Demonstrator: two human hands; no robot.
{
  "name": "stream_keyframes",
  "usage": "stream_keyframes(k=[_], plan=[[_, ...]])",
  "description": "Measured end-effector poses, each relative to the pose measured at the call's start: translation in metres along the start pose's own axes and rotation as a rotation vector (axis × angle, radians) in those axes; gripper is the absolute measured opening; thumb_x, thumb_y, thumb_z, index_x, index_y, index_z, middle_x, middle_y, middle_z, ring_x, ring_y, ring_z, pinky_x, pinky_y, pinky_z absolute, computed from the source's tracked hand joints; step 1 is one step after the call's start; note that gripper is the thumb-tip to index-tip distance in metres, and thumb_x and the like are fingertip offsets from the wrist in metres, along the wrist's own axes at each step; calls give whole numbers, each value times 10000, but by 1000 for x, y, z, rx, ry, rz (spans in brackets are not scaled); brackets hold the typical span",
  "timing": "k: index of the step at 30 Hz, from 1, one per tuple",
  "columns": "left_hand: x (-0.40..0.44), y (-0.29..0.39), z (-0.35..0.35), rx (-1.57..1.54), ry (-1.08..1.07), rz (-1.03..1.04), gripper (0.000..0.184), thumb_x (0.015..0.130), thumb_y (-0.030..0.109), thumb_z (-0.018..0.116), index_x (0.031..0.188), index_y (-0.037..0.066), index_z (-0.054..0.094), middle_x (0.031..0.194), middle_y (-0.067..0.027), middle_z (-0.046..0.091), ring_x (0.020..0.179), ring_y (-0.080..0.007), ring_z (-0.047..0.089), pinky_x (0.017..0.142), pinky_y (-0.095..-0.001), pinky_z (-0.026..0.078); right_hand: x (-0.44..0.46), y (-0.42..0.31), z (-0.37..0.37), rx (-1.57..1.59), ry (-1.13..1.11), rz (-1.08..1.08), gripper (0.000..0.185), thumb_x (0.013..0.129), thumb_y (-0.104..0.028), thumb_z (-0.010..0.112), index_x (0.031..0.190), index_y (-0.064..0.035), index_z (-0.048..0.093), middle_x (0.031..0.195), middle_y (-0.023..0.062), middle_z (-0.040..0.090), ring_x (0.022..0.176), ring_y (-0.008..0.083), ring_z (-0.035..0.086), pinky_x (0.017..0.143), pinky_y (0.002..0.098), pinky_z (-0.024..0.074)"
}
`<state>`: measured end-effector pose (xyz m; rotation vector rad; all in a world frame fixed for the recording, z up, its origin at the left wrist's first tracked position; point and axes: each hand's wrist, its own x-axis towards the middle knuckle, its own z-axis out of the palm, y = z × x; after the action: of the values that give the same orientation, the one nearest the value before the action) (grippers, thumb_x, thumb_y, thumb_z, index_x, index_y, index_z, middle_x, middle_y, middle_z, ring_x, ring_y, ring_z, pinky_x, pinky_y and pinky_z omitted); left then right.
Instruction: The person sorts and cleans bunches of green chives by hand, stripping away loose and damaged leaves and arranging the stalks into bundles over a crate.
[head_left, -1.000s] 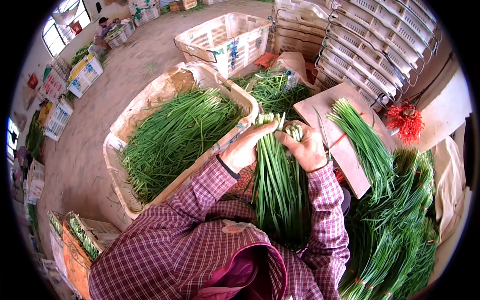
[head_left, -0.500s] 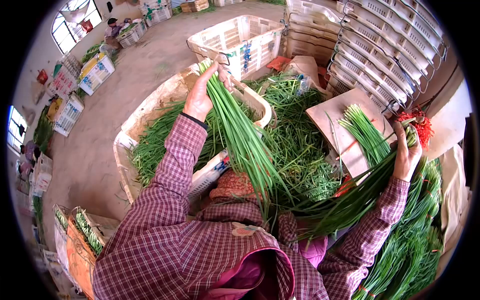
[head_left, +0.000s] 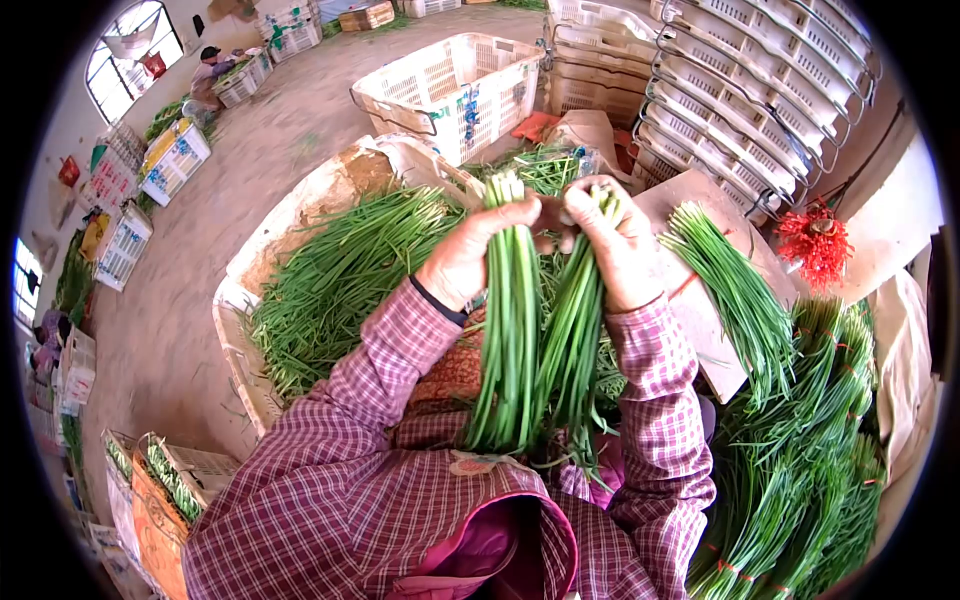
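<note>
My left hand [head_left: 468, 254] is closed round the pale upper ends of a bunch of long green stalks [head_left: 508, 340], whose leaves hang down toward my lap. Close beside it, my right hand [head_left: 620, 245] grips a second, thinner bunch [head_left: 572, 345] near its pale ends. The two bunches hang side by side. Left of my hands, a crate [head_left: 240, 335] holds a heap of loose green stalks [head_left: 345, 280]. To the right, another bunch [head_left: 730, 290] lies across a flat board [head_left: 680, 200].
Tied bunches [head_left: 790, 460] are piled at the right, below red ties [head_left: 813, 240]. Behind stand a white crate [head_left: 455, 95] and stacked crates [head_left: 750, 100]. A person [head_left: 208, 80] sits far off at the upper left among more crates [head_left: 175, 160].
Both hands, spread wide apart half a second ago, have come together in front of me with their bunches. The left came back from over the crate, the right from the far right.
</note>
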<state>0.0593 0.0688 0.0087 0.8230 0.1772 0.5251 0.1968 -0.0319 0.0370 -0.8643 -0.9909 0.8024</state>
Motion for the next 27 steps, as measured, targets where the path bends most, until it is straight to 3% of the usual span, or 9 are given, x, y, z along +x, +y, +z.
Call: stream_keyframes(k=[6,8,11,15,16,18,22,24,27], plan=[[-9,-29,3,-166,12,0,287,875,147,649,1126,26,582,1025,-49,634,911,-149,623,832,-313,516,-9,18,18,4,112,-57,151,887,-130,664,969,-44,569,876,-7,587,779,64,543,730,205,450],[-14,-29,13,-137,23,38,330,881,191,660,1173,73,562,1038,1,620,934,-126,610,830,-290,510,-9,21,13,-47,107,-53,234,894,-208,655,1025,-26,589,961,54,582,865,126,559,793,248,450],[-17,-30,8,-105,-25,-1,494,833,226,718,1247,83,489,1142,-32,574,1050,-158,574,897,-330,489,-7,15,9,-803,16,-230,472,891,-424,571,1160,-37,598,1133,209,523,1085,303,494,930,396,396],[-18,-28,15,-11,-72,-71,628,741,178,791,1262,66,456,1183,-67,550,1095,-191,553,920,-349,478,-2,8,6,-1402,-6,-383,518,844,-586,519,1071,-150,682,1125,62,583,1054,282,512,901,437,383],[-17,-27,18,0,-71,-86,623,738,166,790,1256,59,461,1175,-68,556,1092,-195,557,913,-348,484,-1,-4,8,-1455,-81,-227,595,834,-649,490,1117,-155,666,1122,83,581,1069,285,517,922,439,377],[-15,-19,18,7,-69,-221,441,749,163,766,1114,20,565,960,-77,641,852,-237,651,833,-365,533,11,-4,-2,-1282,-200,-84,711,814,-724,448,1191,-150,630,1112,112,577,1118,283,507,952,472,373],[1,2,10,16,-154,58,217,756,134,670,938,38,601,781,-70,638,751,-203,644,780,-376,552,4,-13,-13,-323,-361,133,903,812,-612,603,1439,-53,271,1243,275,491,1051,303,588,870,435,525],[7,28,11,-89,-273,180,200,776,154,657,945,71,588,764,-40,627,711,-170,624,794,-379,539,-13,8,-15,-340,-387,-10,865,825,-511,653,1446,-64,248,1345,280,429,1231,346,484,1006,455,426],[16,72,-9,-106,-379,326,193,787,167,645,956,140,555,751,31,543,713,-133,549,848,-341,493,-47,20,-27,-631,-349,-177,679,854,-364,649,1383,-45,366,1310,200,501,1195,318,510,983,406,427]])
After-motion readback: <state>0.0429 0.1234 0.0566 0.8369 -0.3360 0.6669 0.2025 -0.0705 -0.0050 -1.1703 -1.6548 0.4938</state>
